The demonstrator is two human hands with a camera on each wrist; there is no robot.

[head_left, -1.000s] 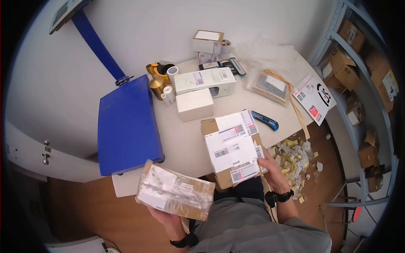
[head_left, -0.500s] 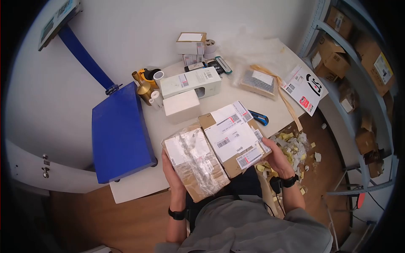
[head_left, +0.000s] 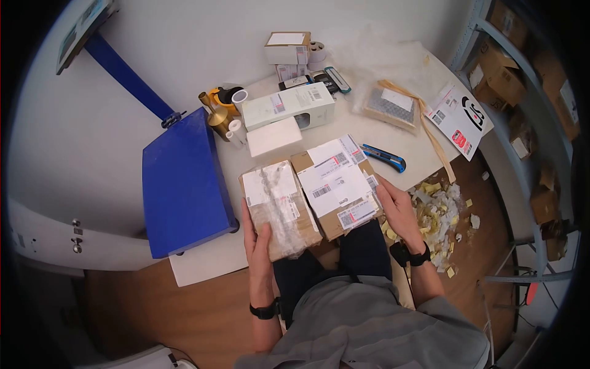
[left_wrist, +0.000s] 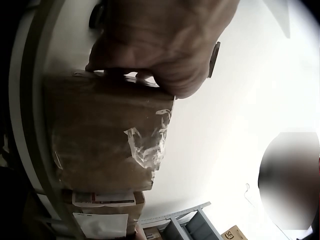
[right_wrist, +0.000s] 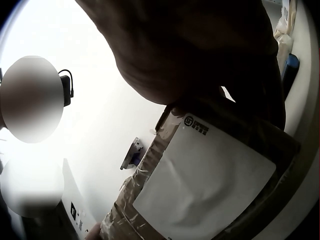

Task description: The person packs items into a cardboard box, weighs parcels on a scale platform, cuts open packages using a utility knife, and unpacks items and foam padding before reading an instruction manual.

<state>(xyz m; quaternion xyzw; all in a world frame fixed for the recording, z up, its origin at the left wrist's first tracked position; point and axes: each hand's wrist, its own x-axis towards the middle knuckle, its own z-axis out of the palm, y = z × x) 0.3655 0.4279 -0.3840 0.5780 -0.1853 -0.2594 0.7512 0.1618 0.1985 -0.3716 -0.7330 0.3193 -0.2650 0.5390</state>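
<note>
My left hand [head_left: 258, 243] grips the left side of a cardboard box wrapped in shiny clear tape [head_left: 279, 212], its thumb on the top face. A second cardboard box, covered in white shipping labels [head_left: 335, 184], is held by its right side in my right hand [head_left: 399, 212]. The two boxes are side by side in front of me, above my lap at the table's front edge. From the left wrist view, the taped box [left_wrist: 105, 135] shows its brown side under the hand. A large white label [right_wrist: 210, 175] faces the right wrist view.
A blue platform scale [head_left: 181, 184] stands at the left of the table [head_left: 209, 261]. Behind the boxes are a white box [head_left: 275, 136], a long pale box [head_left: 289, 106] and a blue utility knife [head_left: 384, 158]. Paper scraps [head_left: 437, 215] litter the floor at right, near shelves [head_left: 522, 67].
My left hand has brought the taped box up and to the right and turned it, so it now lies alongside the labelled box. My right hand keeps its hold.
</note>
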